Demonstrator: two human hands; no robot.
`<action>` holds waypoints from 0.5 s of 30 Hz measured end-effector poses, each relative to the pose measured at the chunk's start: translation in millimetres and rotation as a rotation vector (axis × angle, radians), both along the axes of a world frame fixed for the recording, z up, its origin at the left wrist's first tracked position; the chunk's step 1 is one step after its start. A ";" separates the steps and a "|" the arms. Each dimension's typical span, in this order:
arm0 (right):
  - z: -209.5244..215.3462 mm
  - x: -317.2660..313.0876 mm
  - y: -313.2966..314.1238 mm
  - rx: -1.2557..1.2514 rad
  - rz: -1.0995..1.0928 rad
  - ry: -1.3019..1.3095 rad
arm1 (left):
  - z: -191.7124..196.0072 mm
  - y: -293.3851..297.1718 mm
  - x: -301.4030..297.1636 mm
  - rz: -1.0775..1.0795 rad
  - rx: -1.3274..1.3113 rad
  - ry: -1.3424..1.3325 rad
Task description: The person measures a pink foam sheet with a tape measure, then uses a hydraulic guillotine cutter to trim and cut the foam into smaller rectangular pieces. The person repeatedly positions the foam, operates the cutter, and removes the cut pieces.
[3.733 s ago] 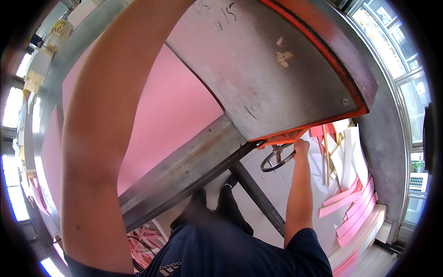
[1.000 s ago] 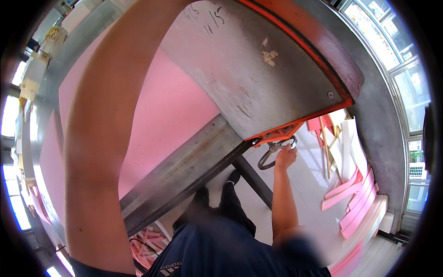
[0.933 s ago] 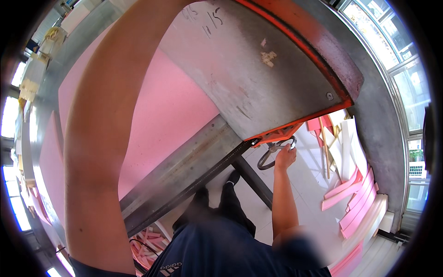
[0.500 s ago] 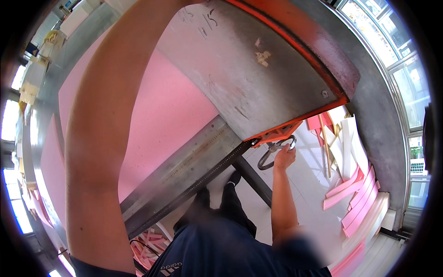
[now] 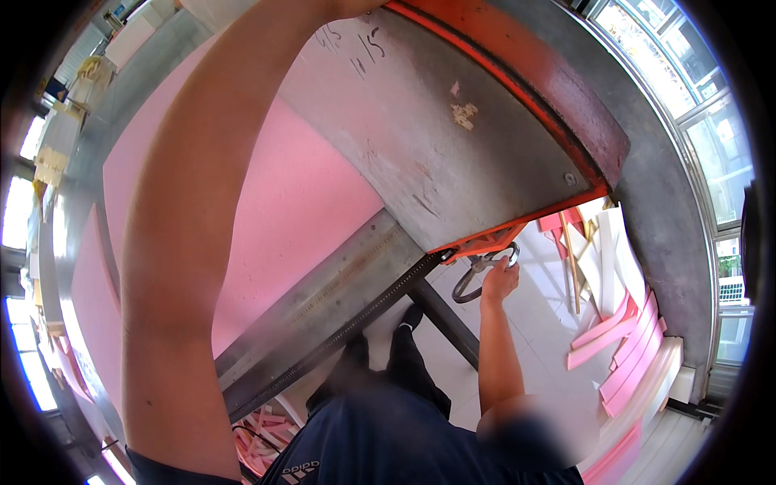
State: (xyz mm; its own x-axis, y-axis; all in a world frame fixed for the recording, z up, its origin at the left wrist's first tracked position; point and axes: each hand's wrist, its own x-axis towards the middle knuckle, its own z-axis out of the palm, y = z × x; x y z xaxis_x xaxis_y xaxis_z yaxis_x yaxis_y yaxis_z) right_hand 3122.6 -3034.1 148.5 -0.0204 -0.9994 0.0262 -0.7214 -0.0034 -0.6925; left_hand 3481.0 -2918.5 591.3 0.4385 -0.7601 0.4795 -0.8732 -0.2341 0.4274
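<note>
My right hand (image 5: 499, 280) grips the rim of a metal handwheel (image 5: 466, 288), under the corner of an orange machine frame (image 5: 517, 214). My left arm reaches far up across the view. Only part of my left hand (image 5: 356, 7) shows at the top edge, by the upper end of a grey metal plate (image 5: 453, 153); its fingers are cut off from view. Scuffs and dark pen marks cover this orange-edged plate. Left of it, a large pink foam sheet (image 5: 299, 186) lies on the metal table, partly behind my left forearm.
A metal rail with a toothed strip (image 5: 323, 301) borders the table on my side. Below it stands a dark table leg (image 5: 444, 323). Pink and white foam offcuts (image 5: 618, 323) lie on the floor at right; more scraps (image 5: 263, 436) lie low at left.
My right hand and the handwheel rim have shifted very slightly. My left forearm has moved a little to the right. The pink sheet looks the same.
</note>
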 end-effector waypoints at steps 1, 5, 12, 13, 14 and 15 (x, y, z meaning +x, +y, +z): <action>-0.2 0.5 0.4 0.012 -0.002 -0.004 | 0.3 0.0 0.0 0.005 0.005 -0.004; 3.1 3.0 1.9 0.057 0.008 -0.018 | 4.1 3.9 -2.1 0.032 0.030 -0.020; 3.0 -10.4 -9.0 0.166 -0.001 0.085 | -4.3 -4.9 0.9 -0.010 0.007 -0.083; 6.9 -8.4 -15.4 0.091 -0.036 0.090 | -3.3 -3.1 1.0 -0.005 0.015 -0.088; 22.0 -2.4 -18.6 0.022 -0.066 0.092 | -1.1 0.9 1.1 0.005 0.030 -0.095; 30.5 1.5 -26.3 -0.052 -0.108 0.099 | 0.2 2.2 1.5 0.004 0.038 -0.098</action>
